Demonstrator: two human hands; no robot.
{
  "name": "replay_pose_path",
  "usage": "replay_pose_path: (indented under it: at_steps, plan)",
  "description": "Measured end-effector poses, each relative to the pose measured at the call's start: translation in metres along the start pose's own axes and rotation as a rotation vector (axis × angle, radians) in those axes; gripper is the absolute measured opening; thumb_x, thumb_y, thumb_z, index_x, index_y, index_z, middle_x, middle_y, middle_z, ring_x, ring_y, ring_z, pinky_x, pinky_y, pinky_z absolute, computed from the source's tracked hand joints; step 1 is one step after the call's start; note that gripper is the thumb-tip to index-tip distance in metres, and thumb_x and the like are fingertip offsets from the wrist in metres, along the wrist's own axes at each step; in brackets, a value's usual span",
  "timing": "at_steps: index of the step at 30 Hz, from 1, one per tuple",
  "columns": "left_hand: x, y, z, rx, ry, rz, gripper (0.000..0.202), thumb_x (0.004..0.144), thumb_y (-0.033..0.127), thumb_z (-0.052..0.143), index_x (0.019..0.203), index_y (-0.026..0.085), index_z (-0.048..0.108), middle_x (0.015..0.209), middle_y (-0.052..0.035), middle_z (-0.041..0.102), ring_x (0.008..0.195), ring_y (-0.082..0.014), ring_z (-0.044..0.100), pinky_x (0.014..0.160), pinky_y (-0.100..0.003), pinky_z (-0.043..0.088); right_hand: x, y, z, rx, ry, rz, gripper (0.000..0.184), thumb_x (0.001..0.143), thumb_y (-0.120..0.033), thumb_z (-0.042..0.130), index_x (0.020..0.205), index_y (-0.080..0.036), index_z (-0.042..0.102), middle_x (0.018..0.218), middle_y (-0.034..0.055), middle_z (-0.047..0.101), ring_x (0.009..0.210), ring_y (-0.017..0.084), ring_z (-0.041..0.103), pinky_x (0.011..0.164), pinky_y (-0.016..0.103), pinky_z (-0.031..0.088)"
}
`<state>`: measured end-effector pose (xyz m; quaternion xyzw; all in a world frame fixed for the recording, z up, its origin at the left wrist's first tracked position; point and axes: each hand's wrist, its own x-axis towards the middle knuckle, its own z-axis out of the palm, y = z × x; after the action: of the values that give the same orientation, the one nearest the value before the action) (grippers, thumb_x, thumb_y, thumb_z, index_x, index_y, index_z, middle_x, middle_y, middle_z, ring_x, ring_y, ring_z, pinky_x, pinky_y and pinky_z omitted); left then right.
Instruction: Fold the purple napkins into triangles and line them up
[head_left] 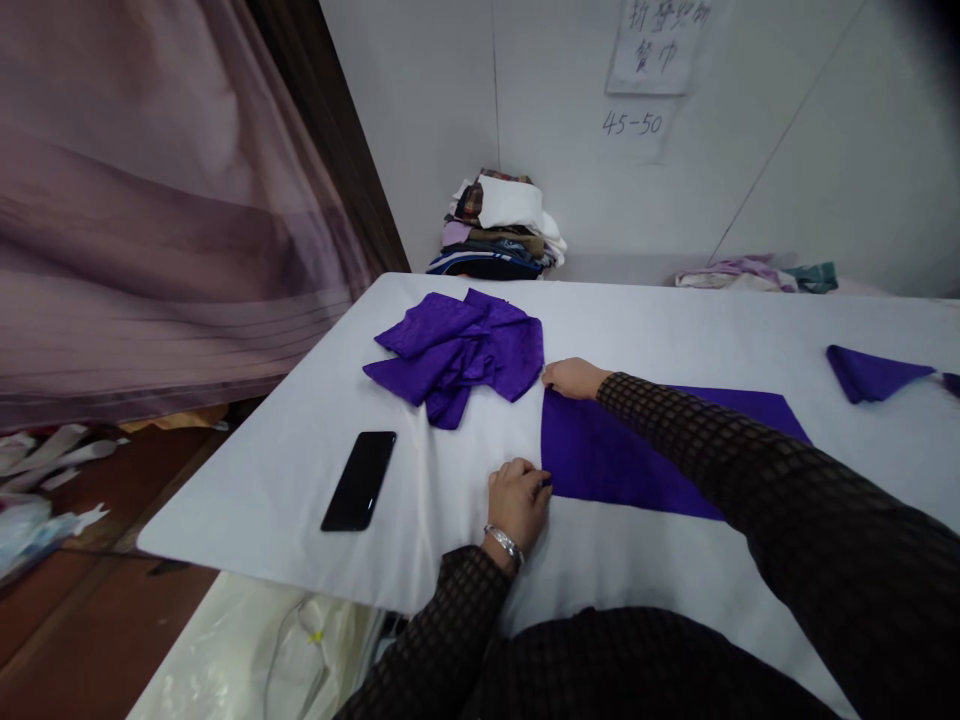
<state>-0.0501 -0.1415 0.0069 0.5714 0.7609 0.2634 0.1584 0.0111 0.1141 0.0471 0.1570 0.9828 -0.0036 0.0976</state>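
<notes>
A purple cloth [630,455] lies flat on the white table [285,440] in front of me, spread as a rectangle. My left hand [519,500] is closed in a pinch on its near left corner. My right hand [574,378] reaches across and grips the far left corner, fingers curled on the edge. A pile of several folded purple cloths [461,352] sits just left of the right hand.
A black phone [360,480] lies on the table to the left. Another folded purple cloth [874,372] rests at the right edge. Stacked fabrics [502,225] lie against the back wall. A curtain [150,200] hangs left.
</notes>
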Motion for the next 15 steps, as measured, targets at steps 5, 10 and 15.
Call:
replay_pose_path:
  at_steps: [5, 10, 15]
  plan:
    - [0.0, 0.001, -0.001, 0.004, -0.009, 0.001, 0.018, 0.076, 0.022, 0.065, 0.091, 0.029, 0.071, 0.092, -0.0015, 0.062, 0.09, -0.0179, 0.053, 0.081, -0.035, 0.034, -0.004, -0.003, -0.005, -0.004, 0.003, -0.038, 0.022, 0.083, -0.015, 0.047, 0.091, -0.019, 0.067, 0.1, 0.0076, 0.066, 0.087, 0.018, 0.06, 0.067, 0.026, 0.039]
    - [0.001, 0.0, -0.001, 0.021, -0.012, 0.004, 0.018, 0.076, 0.023, 0.065, 0.092, 0.03, 0.07, 0.092, -0.0011, 0.062, 0.09, -0.0177, 0.053, 0.08, -0.035, 0.034, -0.015, -0.014, -0.006, 0.036, -0.009, -0.166, 0.022, 0.082, -0.016, 0.05, 0.095, -0.021, 0.068, 0.099, 0.0057, 0.066, 0.086, 0.017, 0.059, 0.068, 0.025, 0.039]
    - [0.001, -0.001, -0.001, 0.024, -0.008, 0.01, 0.018, 0.076, 0.024, 0.065, 0.092, 0.029, 0.07, 0.092, -0.0008, 0.062, 0.091, -0.0174, 0.053, 0.08, -0.035, 0.034, -0.017, -0.021, -0.003, 0.041, -0.063, -0.209, 0.023, 0.081, -0.015, 0.051, 0.095, -0.02, 0.068, 0.096, 0.0057, 0.066, 0.087, 0.018, 0.058, 0.068, 0.025, 0.038]
